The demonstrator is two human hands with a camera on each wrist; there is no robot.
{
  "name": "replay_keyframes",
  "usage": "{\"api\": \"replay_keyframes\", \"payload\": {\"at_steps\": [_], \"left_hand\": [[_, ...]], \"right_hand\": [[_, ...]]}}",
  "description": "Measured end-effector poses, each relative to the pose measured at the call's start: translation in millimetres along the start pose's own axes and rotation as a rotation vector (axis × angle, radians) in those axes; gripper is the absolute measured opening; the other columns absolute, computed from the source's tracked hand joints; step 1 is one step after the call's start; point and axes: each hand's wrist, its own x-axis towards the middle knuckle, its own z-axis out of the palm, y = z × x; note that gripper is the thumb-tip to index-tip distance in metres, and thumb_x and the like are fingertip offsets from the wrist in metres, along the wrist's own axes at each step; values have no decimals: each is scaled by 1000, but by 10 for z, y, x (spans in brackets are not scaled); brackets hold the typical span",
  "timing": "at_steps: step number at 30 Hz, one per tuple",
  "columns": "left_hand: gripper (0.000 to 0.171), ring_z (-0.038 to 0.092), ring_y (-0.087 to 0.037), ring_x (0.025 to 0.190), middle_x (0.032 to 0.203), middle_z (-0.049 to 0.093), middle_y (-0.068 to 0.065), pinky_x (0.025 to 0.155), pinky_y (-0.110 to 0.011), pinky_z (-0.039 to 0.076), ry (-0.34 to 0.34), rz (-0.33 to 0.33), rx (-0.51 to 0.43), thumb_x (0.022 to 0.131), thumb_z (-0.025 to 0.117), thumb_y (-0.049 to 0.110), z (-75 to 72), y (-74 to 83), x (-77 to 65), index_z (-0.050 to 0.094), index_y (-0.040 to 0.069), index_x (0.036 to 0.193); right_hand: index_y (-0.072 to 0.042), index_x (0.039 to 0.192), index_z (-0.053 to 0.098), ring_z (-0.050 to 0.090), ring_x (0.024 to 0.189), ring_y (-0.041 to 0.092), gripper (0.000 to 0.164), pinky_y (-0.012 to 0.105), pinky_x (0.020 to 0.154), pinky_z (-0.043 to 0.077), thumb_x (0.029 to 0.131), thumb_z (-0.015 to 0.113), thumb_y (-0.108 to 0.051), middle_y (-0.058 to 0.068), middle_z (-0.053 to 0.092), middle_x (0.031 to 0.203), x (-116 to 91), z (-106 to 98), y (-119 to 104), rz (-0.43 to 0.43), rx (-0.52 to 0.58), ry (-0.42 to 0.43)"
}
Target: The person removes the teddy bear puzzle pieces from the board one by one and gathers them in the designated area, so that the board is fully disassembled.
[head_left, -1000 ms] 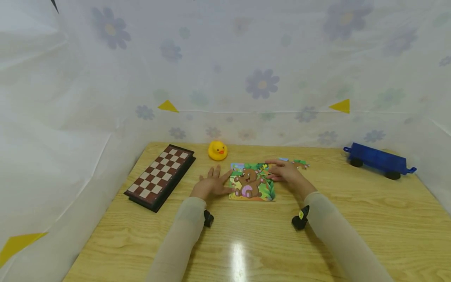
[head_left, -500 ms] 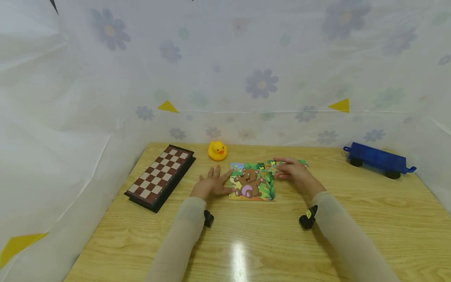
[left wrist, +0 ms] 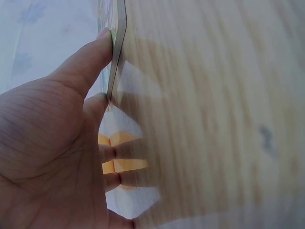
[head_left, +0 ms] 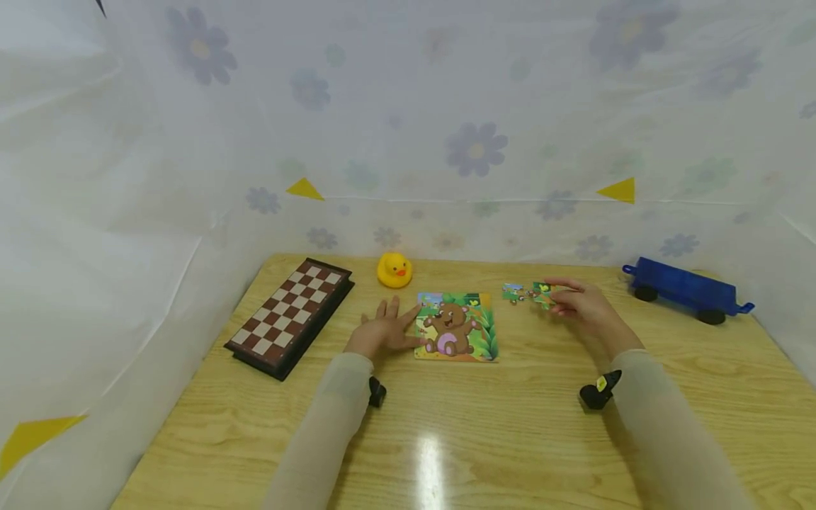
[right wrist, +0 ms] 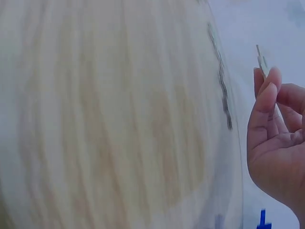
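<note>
Sheeted-off tabletop booth; home or lab, cannot tell. Flower-printed white sheeting [head_left: 382, 92] is walling a wood-grain table [head_left: 510, 432] on three sides. Bear puzzle [head_left: 454, 329], toy duck [head_left: 392, 272], checkered board [head_left: 292, 315] and blue wagon [head_left: 685, 289] are sitting there; black wrist cameras [head_left: 596, 397] are indicating recording.

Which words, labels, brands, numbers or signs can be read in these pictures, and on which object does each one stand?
None can be read.
Bear puzzle: a drawn picture, no legible lettering.
Chequered board: any marks on its border are too small to read.
Yellow patch on the black wrist device: too small to read.
Dark mark on the table, left wrist view: too blurred to tell whether it is a sign.
</note>
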Motion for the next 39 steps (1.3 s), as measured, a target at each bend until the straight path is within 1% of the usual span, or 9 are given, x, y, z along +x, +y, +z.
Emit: {"api": "replay_keyframes", "payload": {"at_steps": [1, 5, 8, 11, 14, 21, 31, 35, 39], "left_hand": [[81, -11, -32, 143, 158, -12, -10, 108, -65, 2, 1, -1, -1, 86, 46, 68, -4, 2, -4, 5, 40, 151], [81, -10, -32, 143, 158, -12, -10, 108, -65, 2, 3, -3, 1, 86, 45, 68, -12, 8, -26, 5, 41, 151], [81, -10, -32, 143, 158, -11, -11, 108, -65, 3, 11, 2, 0, 86, 45, 68, -12, 9, -36, 5, 41, 151], [80, -9, -33, 143, 158, -10, -11, 108, -65, 3, 21, 9, -5, 86, 45, 69, -4, 8, -35, 6, 42, 151], [80, -9, -33, 143, 158, -11, -11, 108, -65, 3, 20, 13, -7, 86, 45, 69, -1, 11, -34, 6, 42, 151], [80, -9, -33, 143, 158, -10, -11, 108, -65, 2, 20, 5, -9, 87, 46, 67, -21, 15, -35, 6, 41, 151], [81, -10, -32, 143, 158, -11, -10, 108, -66, 2, 12, 2, -9, 86, 45, 69, -14, 14, -19, 5, 42, 150], [80, -10, -32, 143, 158, -11, -10, 108, -65, 2, 19, 2, -15, 86, 46, 68, -5, 6, -14, 6, 42, 151], [81, -10, -33, 143, 158, -11, -11, 108, -66, 2, 9, 5, -7, 86, 45, 68, -4, 7, -11, 5, 41, 151]], "right_hand": [[-21, 126, 57, 63, 62, 10, 33, 23, 60, 54, 95, 57, -11, -2, 65, 73, -7, -62, 7, 3, -2, 6], [-19, 133, 52, 62, 63, 9, 37, 22, 61, 53, 96, 55, -14, -3, 62, 77, -33, -265, 50, 3, -76, 45], [-8, 143, 39, 61, 64, 8, 49, 22, 62, 53, 97, 55, -16, -5, 61, 78, -65, -360, 67, -3, -145, 75], [-6, 143, 39, 60, 63, 7, 49, 22, 61, 53, 98, 53, -15, -6, 60, 76, -89, -427, 69, -9, -192, 95], [1, 145, 32, 59, 63, 6, 53, 22, 60, 52, 98, 51, -14, -7, 60, 76, -81, -478, 79, 2, -271, 121], [3, 144, 34, 57, 60, 4, 55, 21, 56, 50, 96, 56, -13, -10, 61, 77, 28, -533, 119, 28, -335, 173], [4, 141, 39, 47, 58, 7, 49, 25, 55, 45, 97, 52, -13, -8, 53, 71, 115, -552, 137, 9, -491, 191], [5, 140, 40, 47, 60, 7, 48, 25, 56, 45, 97, 53, -12, -8, 54, 76, 107, -545, 151, -7, -509, 198], [4, 141, 40, 47, 58, 6, 51, 24, 54, 45, 97, 54, -15, -8, 53, 73, 81, -559, 188, -14, -472, 212]]}}
